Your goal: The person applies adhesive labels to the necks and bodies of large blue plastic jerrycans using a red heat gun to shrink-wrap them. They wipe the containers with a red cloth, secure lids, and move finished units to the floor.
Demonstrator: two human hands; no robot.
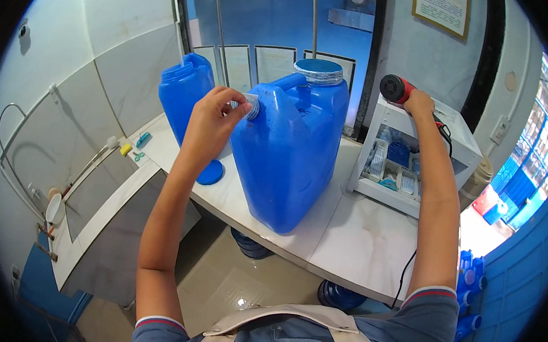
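Observation:
A big blue plastic water jug [283,167] stands upright on the tiled counter before me. My left hand [216,117] pinches a printed plastic seal band [252,106] around the small spout on the jug's left side. The fingers partly hide the spout. On top, the jug's wide blue screw cap [319,66] wears a similar printed band around its rim. My right hand [419,104] is wrapped around the handle of a red and black heat gun [393,89], over the top of a white shelf unit. The heat gun's nozzle is hidden from view.
Behind left, a second blue jug [180,96] stands uncapped under a thin filling pipe. A loose blue lid [210,172] lies beside my left forearm. The white shelf unit [389,198] holds baskets of seals and caps. A black cord [405,275] hangs over the counter's front edge.

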